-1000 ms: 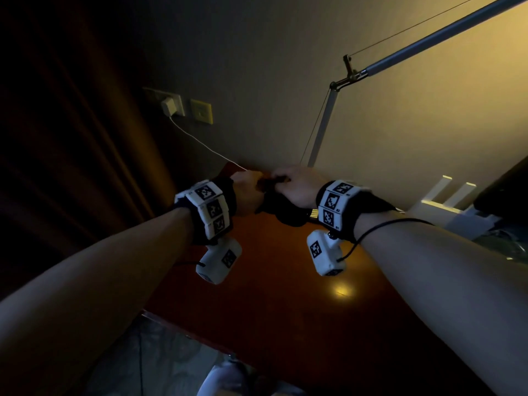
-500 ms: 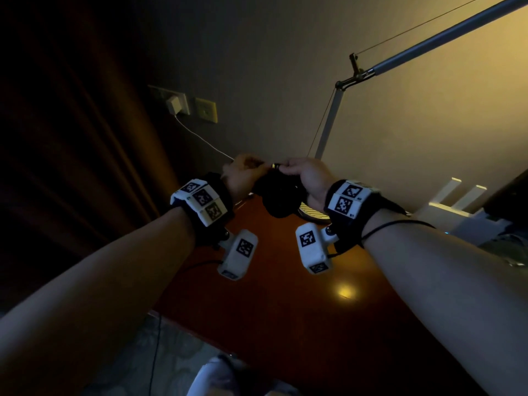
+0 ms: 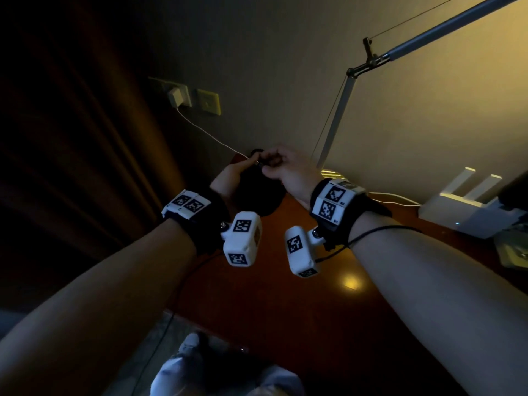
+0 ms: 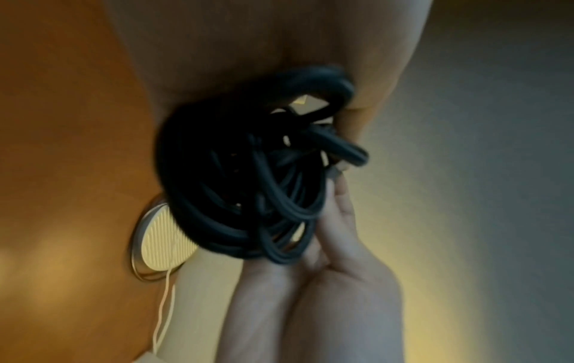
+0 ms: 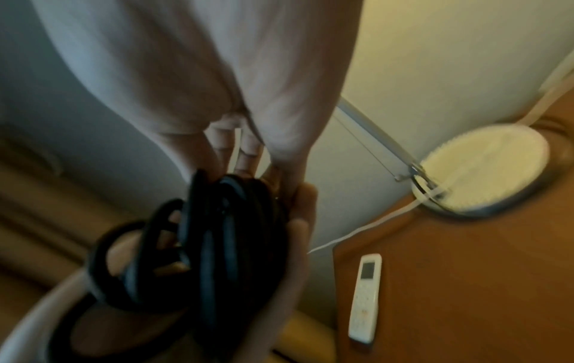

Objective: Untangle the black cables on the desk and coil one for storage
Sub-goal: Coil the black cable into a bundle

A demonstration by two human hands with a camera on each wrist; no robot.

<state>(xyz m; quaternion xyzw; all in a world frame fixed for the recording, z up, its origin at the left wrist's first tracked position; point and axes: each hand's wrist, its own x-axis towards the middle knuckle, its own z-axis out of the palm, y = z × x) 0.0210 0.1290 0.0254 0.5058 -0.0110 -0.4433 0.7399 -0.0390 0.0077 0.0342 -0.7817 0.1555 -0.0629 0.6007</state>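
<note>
A tangled bundle of black cables (image 3: 257,195) hangs in the air above the wooden desk (image 3: 285,310), between my two hands. My left hand (image 3: 228,178) cups and grips the bundle from the left; its loops fill the left wrist view (image 4: 242,184) under my palm. My right hand (image 3: 290,170) pinches a strand with a small metal plug end at the top of the bundle. In the right wrist view my right fingers (image 5: 245,152) reach into the loops (image 5: 217,233), with my left hand (image 5: 298,245) behind them. How the cables cross inside the bundle is hidden.
A desk lamp's round base (image 5: 478,172) stands at the desk's back edge, its arm (image 3: 334,118) rising to the right. A white remote (image 5: 366,297) lies on the desk. A white charger (image 3: 175,97) is plugged into the wall. A white router (image 3: 468,207) sits far right.
Both hands have raised the bundle and carried it farther from me. My left hand has turned under it, and my right hand has shifted to pinch at the top.
</note>
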